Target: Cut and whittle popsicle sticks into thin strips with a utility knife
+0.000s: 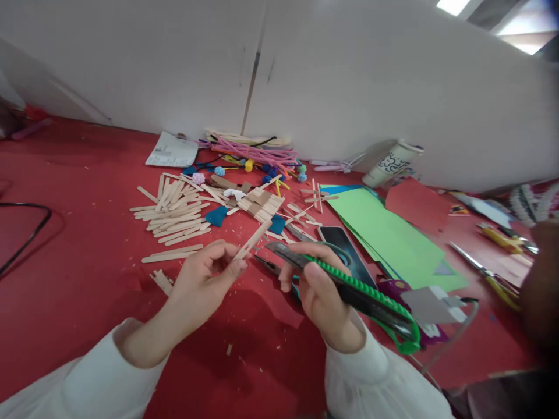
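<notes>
Between thumb and fingers, my left hand (203,283) pinches a wooden craft stick (253,240) that points up and to the right. My right hand (321,288) is closed around a green and black utility knife (358,291). Its blade end points left, close to the stick; whether they touch I cannot tell. Under the knife, pliers (267,265) lie on the table, partly hidden by my right hand. A phone (345,250) rests just behind that hand. Further back sits a flat panel of joined craft sticks (261,203).
Loose craft sticks (174,212) are heaped at the left on the red table (87,233). Pink pipe cleaners (255,151) lie by the white wall. Green paper (388,238), scissors (484,270) and a tipped cup (391,163) are at the right. A person's arm (541,285) shows at the right edge.
</notes>
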